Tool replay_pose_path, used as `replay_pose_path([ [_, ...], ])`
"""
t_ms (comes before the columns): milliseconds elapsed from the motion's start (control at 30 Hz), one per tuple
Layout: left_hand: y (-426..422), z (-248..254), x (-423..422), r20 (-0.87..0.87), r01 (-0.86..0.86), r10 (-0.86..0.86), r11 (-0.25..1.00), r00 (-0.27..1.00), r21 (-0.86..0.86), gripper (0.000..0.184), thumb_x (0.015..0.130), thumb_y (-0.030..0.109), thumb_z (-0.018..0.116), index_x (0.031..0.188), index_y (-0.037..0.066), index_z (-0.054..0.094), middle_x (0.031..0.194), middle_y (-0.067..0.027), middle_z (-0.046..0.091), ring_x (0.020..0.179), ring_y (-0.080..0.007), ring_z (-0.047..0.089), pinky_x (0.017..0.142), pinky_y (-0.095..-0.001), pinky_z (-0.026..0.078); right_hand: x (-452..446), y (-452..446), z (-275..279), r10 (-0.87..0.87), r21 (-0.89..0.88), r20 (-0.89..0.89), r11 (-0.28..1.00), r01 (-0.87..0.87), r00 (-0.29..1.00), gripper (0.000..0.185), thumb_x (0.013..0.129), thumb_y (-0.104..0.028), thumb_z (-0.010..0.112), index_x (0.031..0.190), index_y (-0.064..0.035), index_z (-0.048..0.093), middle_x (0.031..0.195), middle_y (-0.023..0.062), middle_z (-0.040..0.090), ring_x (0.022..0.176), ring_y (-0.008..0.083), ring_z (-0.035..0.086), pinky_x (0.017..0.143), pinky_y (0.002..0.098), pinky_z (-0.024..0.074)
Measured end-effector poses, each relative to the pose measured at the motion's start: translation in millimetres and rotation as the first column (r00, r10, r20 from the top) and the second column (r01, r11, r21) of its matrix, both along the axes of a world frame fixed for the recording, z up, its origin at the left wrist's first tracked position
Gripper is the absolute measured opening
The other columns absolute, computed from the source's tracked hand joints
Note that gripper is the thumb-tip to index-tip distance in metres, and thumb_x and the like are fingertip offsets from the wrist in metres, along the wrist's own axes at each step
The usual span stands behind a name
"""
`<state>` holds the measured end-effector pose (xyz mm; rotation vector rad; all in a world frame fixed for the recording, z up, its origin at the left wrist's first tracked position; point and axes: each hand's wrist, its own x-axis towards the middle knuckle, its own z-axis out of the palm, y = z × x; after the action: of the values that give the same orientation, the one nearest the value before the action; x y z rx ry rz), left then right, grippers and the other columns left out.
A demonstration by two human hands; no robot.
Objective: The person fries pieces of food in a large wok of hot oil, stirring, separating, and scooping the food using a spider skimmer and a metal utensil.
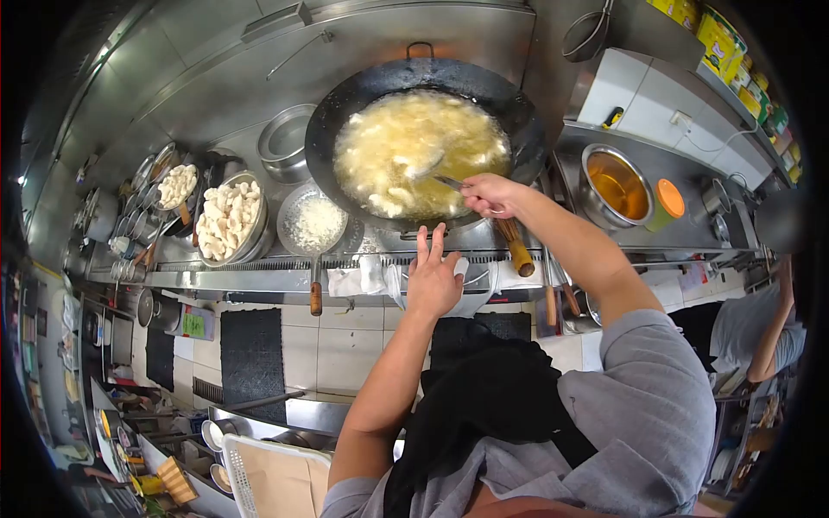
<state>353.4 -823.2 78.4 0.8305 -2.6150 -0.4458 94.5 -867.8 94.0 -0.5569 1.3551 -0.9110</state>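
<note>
A large black wok (524, 129) holds bubbling yellow oil with pale, battered-looking pieces (393, 200) floating in it. My right hand (492, 195) is closed around the handle of a metal ladle (447, 182), whose head is partly sunk in the oil. At the wok's near rim is my left hand (434, 281), fingers stretched out and holding nothing. Its fingertips are by the near wok handle; whether they touch it I cannot tell.
Left of the wok are a strainer (313, 223) with white crumbs and a bowl of pale raw pieces (230, 220). To the right stand a steel pot of amber oil (617, 186) and an orange-lidded container (670, 198). A bamboo brush (518, 250) lies near the front edge. Another person (751, 332) stands far right.
</note>
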Motion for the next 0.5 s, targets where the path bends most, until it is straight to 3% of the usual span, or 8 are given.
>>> replay_pose_path([
  [167, 2, -2, -7, 0.026, -0.039, 0.039, 0.999, 0.999, 0.004, 0.039, 0.073, 0.016, 0.073, 0.111, 0.011, 0.067, 0.155, -0.0113, 0.024, 0.146, -0.0387, 0.015, 0.099, -0.0541, 0.044, 22, -71, -23, -0.081, -0.071, 0.211, 0.993, 0.098, 0.974, 0.005, 0.100, -0.011, 0.048, 0.100, -0.0129, 0.044, 0.066, -0.0025, 0.044, 0.044, 0.0033, 0.037, 0.036, 0.0204, 0.0275],
  [267, 4, 3, -11, 0.068, -0.072, 0.070, 0.997, 0.995, 0.019, 0.039, 0.074, 0.017, 0.073, 0.112, 0.011, 0.066, 0.156, -0.0100, 0.024, 0.146, -0.0381, 0.014, 0.099, -0.0543, 0.043, 25, -94, -26, -0.192, -0.133, 0.358, 0.958, 0.254, 0.914, 0.005, 0.101, -0.012, 0.047, 0.098, -0.0135, 0.043, 0.067, -0.0027, 0.044, 0.047, 0.0040, 0.037, 0.040, 0.0217, 0.0285],
  [500, 10, 10, -17, 0.097, -0.129, 0.128, 0.992, 0.987, 0.010, 0.035, 0.075, 0.015, 0.073, 0.109, 0.011, 0.068, 0.154, -0.0099, 0.027, 0.144, -0.0397, 0.018, 0.099, -0.0490, 0.046, -2, -73, -11, -0.256, -0.195, 0.374, 0.918, 0.345, 0.892, 0.004, 0.101, -0.011, 0.041, 0.099, -0.0133, 0.044, 0.068, -0.0005, 0.046, 0.045, 0.0056, 0.038, 0.039, 0.0245, 0.0302],
])
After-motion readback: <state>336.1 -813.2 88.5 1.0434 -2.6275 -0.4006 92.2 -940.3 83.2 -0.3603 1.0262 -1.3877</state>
